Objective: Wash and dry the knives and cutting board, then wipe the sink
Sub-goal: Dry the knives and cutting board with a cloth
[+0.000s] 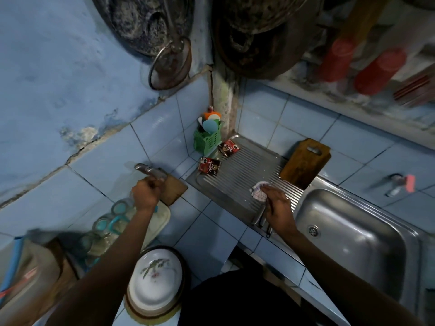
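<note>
Two steel knives (260,220) are lying side by side on the front edge of the ribbed stainless drainboard (237,170), handles sticking out over the blue-tiled counter edge. The right hand (276,203) is pressing down on them while pinching a small crumpled white patterned cloth (259,190) at its fingertips, fingers curled round it. This is looking like the drying step for the knives, or the start of wiping the steel.

A dark brown wooden cutting board (304,162) with a handle slot is leaning against the tiled wall behind the drainboard, just beside the steel sink basin (353,234); the basin is looking wet and not yet wiped.

The left hand (147,192) is gripping something over a second small wooden board (174,190) on the left counter; a steel blade-like piece (149,170) is poking out past the fist, possibly another knife, hard to tell.

Next move probably calls for running the cloth along each blade, keeping fingers off the edges, then tackling the basin.

Coffee sachets (209,166) and a green plastic caddy (207,140) are sitting in the corner.
</note>
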